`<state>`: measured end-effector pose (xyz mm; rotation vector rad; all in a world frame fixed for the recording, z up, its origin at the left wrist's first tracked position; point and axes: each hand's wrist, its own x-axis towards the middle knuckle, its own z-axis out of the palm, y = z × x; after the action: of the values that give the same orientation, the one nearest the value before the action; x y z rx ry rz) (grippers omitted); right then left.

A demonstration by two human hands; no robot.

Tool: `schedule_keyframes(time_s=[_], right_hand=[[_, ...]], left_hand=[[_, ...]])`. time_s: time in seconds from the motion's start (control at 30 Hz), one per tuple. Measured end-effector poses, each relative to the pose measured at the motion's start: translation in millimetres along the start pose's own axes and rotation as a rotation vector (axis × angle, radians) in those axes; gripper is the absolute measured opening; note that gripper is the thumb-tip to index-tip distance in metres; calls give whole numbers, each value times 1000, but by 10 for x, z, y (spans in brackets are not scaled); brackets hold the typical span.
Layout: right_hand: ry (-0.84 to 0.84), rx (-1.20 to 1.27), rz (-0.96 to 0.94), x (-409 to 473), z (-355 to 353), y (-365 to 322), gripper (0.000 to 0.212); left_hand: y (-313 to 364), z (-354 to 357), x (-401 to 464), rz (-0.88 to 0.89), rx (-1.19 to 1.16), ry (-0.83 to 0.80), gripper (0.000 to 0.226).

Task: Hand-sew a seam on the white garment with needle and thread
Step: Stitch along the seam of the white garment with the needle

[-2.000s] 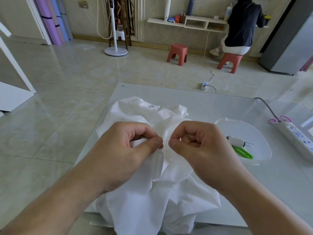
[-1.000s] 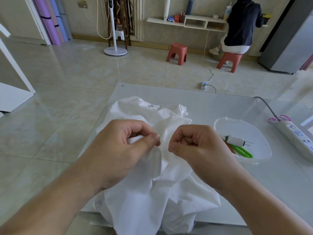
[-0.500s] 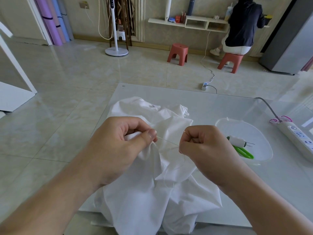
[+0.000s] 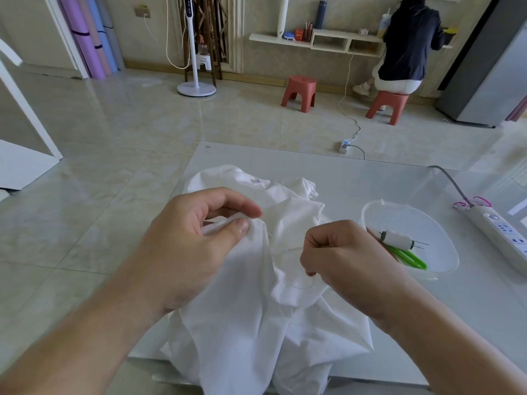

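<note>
Crumpled white cotton garment (image 4: 256,309) heaped on the pale glass-topped table (image 4: 370,178), near edge. Left hand (image 4: 188,246) pinches a fold of cloth between thumb and forefinger. Right hand (image 4: 342,260), fingers curled tight, seems to pinch the needle, too small to see; thin white thread (image 4: 288,248) runs between the hands. Best to draw slack out gently, fold held taut, so the stitch doesn't pucker.
</note>
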<state>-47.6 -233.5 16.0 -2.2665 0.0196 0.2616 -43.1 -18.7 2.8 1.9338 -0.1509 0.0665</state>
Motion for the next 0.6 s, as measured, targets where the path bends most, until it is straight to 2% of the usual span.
schedule_keyframes(time_s=[0.13, 0.33, 0.47, 0.6], right_hand=[[-40, -31, 48, -7, -9, -14, 21], [-98, 30, 143, 2, -57, -22, 21], [-4, 48, 169, 65, -77, 71, 19], [148, 165, 5, 67, -69, 156, 8]], left_hand=[[-11, 8, -3, 1, 1, 2, 30], [-14, 24, -7, -1, 15, 12, 32], [0, 21, -17, 2, 25, -1, 34], [3, 25, -31, 10, 4, -40, 29]])
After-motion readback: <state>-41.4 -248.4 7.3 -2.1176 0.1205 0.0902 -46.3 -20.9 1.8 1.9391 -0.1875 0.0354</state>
